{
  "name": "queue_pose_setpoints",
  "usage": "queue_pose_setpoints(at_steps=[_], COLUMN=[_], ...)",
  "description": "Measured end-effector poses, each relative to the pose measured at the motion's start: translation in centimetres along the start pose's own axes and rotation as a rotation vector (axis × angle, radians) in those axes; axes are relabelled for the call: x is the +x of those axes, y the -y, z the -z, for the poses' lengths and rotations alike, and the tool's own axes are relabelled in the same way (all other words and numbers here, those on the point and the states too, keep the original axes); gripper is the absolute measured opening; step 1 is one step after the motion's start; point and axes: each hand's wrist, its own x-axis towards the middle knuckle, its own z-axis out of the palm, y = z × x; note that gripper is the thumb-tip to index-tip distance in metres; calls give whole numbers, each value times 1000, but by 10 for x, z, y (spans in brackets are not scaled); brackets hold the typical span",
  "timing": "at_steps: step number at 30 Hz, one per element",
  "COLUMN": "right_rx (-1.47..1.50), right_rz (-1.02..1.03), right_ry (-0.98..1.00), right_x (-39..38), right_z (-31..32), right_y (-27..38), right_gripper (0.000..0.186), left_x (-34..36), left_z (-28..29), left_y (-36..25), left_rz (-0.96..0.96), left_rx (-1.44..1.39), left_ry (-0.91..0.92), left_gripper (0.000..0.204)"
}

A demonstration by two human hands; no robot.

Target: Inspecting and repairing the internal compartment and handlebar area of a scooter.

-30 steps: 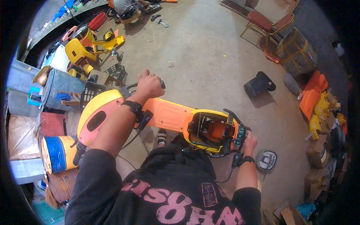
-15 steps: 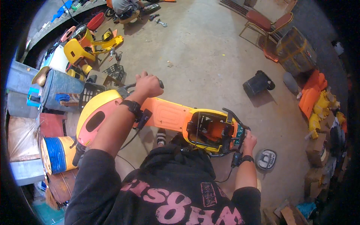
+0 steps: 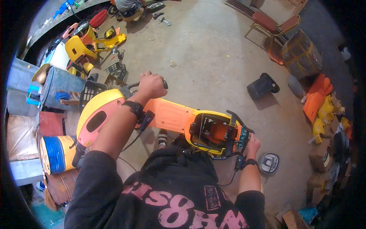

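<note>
An electric scooter (image 3: 172,116) in orange, yellow and pink stands across my front, its front end to the left. My left hand (image 3: 151,85) is wrapped round the black grip of the far handlebar, and only the grip's end (image 3: 165,84) shows past my fist. Over at the rear end, my right hand (image 3: 252,145) is closed round the black rear grab rail beside a green plate (image 3: 242,137). Between them the seat compartment (image 3: 217,131) lies uncovered, with no seat on it and an orange part inside. Black devices with cables are strapped at both my wrists.
Past the scooter's rear a black bin (image 3: 263,88) lies near a red chair (image 3: 268,24) and a taped box (image 3: 301,53). A grey-white oval thing (image 3: 269,163) rests on the floor near my right wrist. Barrels (image 3: 63,91) and yellow scooter parts (image 3: 78,50) crowd the left side.
The whole view has shifted very slightly. Both hands keep the same holds, and the scooter shows no clear movement.
</note>
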Motion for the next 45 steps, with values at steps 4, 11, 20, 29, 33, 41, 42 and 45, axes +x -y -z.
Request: queue_pose_setpoints(at_steps=[4, 11, 20, 29, 33, 41, 42, 45], right_rx=[2, -39, 1, -6, -16, 17, 23, 16], right_rz=[-4, 16, -2, -5, -24, -4, -5, -16], right_ry=[16, 0, 15, 28, 38, -3, 9, 42], right_x=[-2, 6, 4, 4, 7, 1, 0, 0], right_z=[-1, -4, -5, -5, -4, -8, -7, -4], right_y=[5, -8, -3, -4, -9, -3, 0, 2], right_gripper=[59, 59, 59, 57, 57, 58, 57, 56], left_x=[-2, -3, -3, -5, -5, -6, -6, -7], left_z=[1, 1, -2, -7, -5, -1, -2, -1], left_y=[2, 1, 3, 5, 3, 0, 1, -1], left_rz=[2, -2, -21, -80, -95, -63, -55, -45], left_rx=[-16, -38, -40, -56, -46, -26, -30, -26], left_ry=[-21, -65, -101, -222, -216, -153, -158, -157], left_gripper=[39, 46, 42, 32, 32, 33, 33, 33])
